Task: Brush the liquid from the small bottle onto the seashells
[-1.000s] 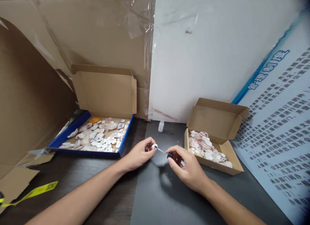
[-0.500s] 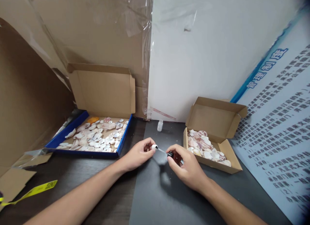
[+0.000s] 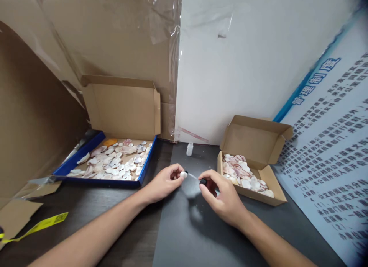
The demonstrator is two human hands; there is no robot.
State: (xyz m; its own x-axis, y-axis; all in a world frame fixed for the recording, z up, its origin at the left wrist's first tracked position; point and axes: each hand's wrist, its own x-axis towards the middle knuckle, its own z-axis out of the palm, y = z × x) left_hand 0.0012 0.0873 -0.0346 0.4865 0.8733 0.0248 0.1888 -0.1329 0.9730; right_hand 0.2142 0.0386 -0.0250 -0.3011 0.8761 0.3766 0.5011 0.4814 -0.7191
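Note:
My left hand (image 3: 168, 181) pinches a small white shell-like piece (image 3: 183, 174) between thumb and fingertips. My right hand (image 3: 220, 190) is closed around a black cap (image 3: 202, 181). From that cap a thin, clear stem (image 3: 192, 176) points left, and its dark tip (image 3: 186, 172) meets or nearly meets the white piece; I cannot tell whether they touch. Both hands are held over the dark grey mat. Beyond them stands a small whitish bottle (image 3: 189, 149), upright, with no cap on it.
To the left lies an open blue-sided box (image 3: 148, 163) with many shells (image 3: 115, 163) spread inside. On the right, a smaller cardboard box (image 3: 276, 201) holds a heap of shells (image 3: 244, 171). Cardboard and white panels rise behind. A yellow strip (image 3: 43, 225) lies near left.
The right hand has shifted very slightly right with the black cap. The white piece in the left hand has turned a little. The boxes and bottle stay put.

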